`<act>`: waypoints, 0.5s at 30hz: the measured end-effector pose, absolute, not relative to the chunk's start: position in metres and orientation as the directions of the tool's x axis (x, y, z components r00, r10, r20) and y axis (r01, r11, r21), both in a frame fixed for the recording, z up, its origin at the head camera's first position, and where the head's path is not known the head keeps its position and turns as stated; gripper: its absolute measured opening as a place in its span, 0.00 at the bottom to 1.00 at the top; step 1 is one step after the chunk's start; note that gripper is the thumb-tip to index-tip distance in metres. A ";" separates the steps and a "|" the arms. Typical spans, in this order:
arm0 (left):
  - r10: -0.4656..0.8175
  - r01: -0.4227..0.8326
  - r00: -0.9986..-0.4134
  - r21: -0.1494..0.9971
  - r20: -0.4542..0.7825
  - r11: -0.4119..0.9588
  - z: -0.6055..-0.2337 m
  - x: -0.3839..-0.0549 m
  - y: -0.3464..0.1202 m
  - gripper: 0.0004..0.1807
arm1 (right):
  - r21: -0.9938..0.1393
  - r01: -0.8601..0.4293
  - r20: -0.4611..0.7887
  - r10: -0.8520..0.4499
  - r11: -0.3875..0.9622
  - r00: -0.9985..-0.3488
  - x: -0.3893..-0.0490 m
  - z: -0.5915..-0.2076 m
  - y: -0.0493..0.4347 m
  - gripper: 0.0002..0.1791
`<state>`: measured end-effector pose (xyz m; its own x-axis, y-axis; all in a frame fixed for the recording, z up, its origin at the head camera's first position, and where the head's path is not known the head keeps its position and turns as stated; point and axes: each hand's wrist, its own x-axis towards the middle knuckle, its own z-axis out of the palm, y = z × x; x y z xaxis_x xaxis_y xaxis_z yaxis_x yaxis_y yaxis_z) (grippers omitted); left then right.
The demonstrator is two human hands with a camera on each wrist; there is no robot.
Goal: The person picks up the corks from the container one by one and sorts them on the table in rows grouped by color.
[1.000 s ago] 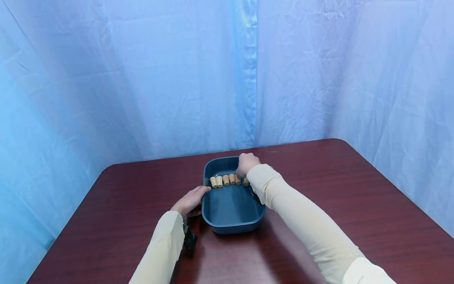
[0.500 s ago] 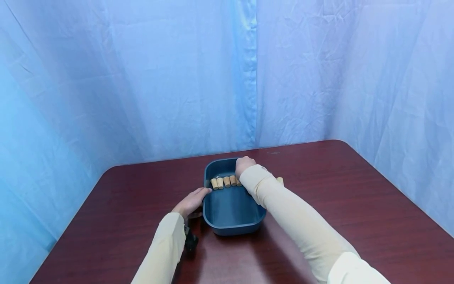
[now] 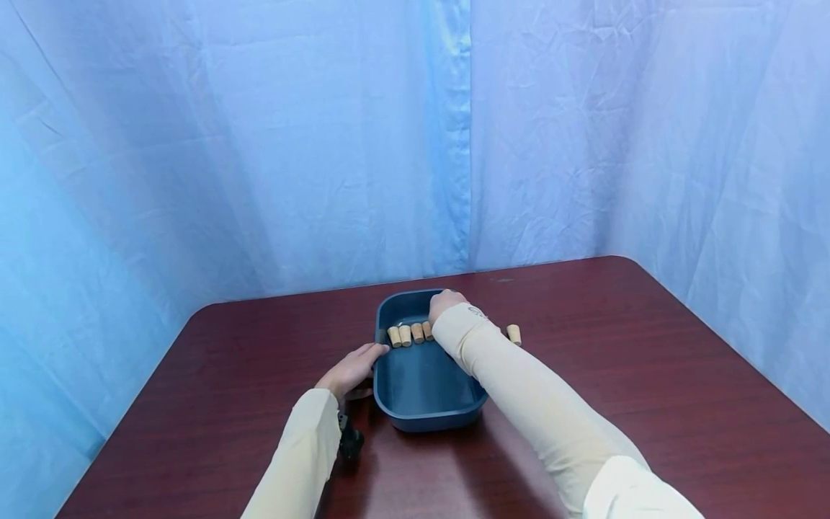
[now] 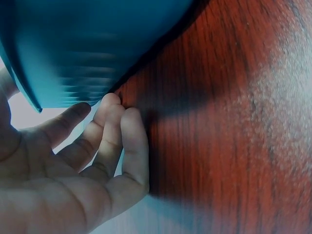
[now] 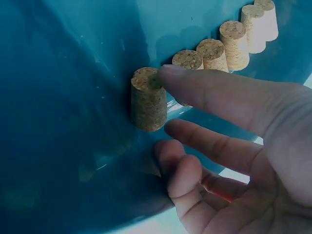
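Note:
A deep blue tray sits on the table, with several tapered corks in a row across its inside. My left hand holds the tray's left side, thumb over the rim and fingertips against the outer wall. Inside the tray's far right part is my right hand, hiding the row's right end in the head view. In the right wrist view its thumb tip touches the top edge of the end cork. The index fingertip is beside that cork's lower end, other fingers loosely bent.
One more cork stands on the dark red wooden table, just right of the tray. Light blue curtains hang behind the table and along both sides. My right sleeve crosses over the tray's right rim.
My right hand has shifted slightly left and nearer inside the tray, covering more of the row's right end. The cork on the table has come into view from behind the sleeve. My left hand keeps its hold.

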<state>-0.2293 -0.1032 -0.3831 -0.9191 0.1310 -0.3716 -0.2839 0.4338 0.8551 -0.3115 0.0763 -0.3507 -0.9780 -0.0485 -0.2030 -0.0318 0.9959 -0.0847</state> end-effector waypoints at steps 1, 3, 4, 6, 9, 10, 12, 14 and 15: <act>0.131 -0.284 -0.919 0.855 -0.372 0.435 -0.383 -0.229 -0.103 0.33 | -0.080 -0.031 -0.204 -0.047 0.996 -0.978 -0.311 -0.350 0.076 0.05; 0.129 -0.286 -0.919 0.854 -0.373 0.435 -0.383 -0.229 -0.103 0.33 | -0.068 -0.035 -0.202 -0.048 0.997 -0.978 -0.310 -0.350 0.076 0.05; 0.128 -0.287 -0.919 0.854 -0.374 0.435 -0.383 -0.229 -0.103 0.33 | -0.059 -0.037 -0.199 -0.048 0.998 -0.979 -0.310 -0.350 0.076 0.06; 0.128 -0.288 -0.918 0.853 -0.375 0.436 -0.383 -0.229 -0.103 0.34 | -0.052 -0.039 -0.193 -0.048 0.998 -0.980 -0.309 -0.350 0.076 0.06; 0.127 -0.289 -0.918 0.852 -0.376 0.437 -0.383 -0.230 -0.103 0.33 | -0.048 -0.046 -0.186 -0.054 0.998 -0.981 -0.308 -0.350 0.078 0.06; 0.127 -0.289 -0.918 0.851 -0.377 0.438 -0.383 -0.230 -0.103 0.33 | -0.052 -0.049 -0.185 -0.058 0.997 -0.981 -0.309 -0.350 0.078 0.06; 0.125 -0.291 -0.917 0.851 -0.378 0.437 -0.382 -0.230 -0.103 0.33 | -0.054 -0.065 -0.179 -0.073 0.996 -0.981 -0.309 -0.349 0.079 0.07; 0.124 -0.292 -0.918 0.852 -0.378 0.434 -0.382 -0.229 -0.103 0.34 | -0.060 -0.080 -0.178 -0.090 0.995 -0.980 -0.309 -0.345 0.080 0.07; 0.123 -0.292 -0.918 0.852 -0.377 0.434 -0.381 -0.229 -0.104 0.34 | -0.067 -0.087 -0.178 -0.098 0.994 -0.979 -0.310 -0.344 0.080 0.07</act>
